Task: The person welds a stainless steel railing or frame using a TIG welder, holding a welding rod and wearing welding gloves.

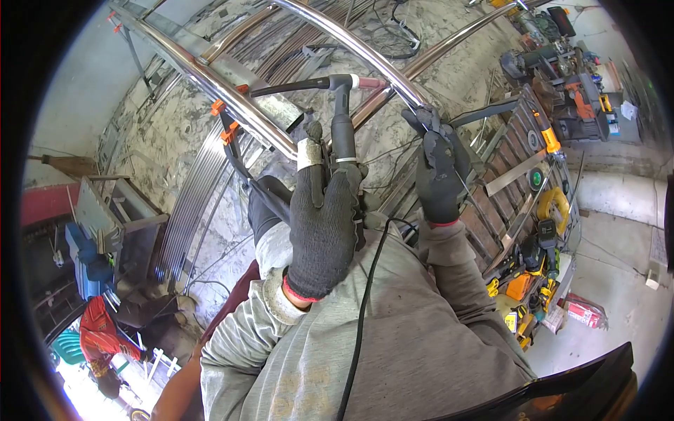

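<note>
Both my hands wear dark knit gloves. My left hand point(323, 217) is closed around the handle of a TIG welding torch point(342, 126), and a pale wrap covers one of its fingers. The torch's pink cup point(369, 83) points right, close to a shiny curved metal tube point(351, 42). My right hand point(442, 168) is closed on a thin filler rod point(460, 181), its fingertips beside the tube's lower end. Left of the torch runs another polished tube point(225, 98), with orange clamps point(229, 132) on it.
Metal rods point(189, 203) lie on the stained floor at left. At right stands a slatted rack point(484, 217) with an orange-handled tool point(549, 137). Yellow power tools point(537, 263) sit beyond it. A person in a red shirt point(102, 330) is at lower left. A black cable point(365, 309) crosses my lap.
</note>
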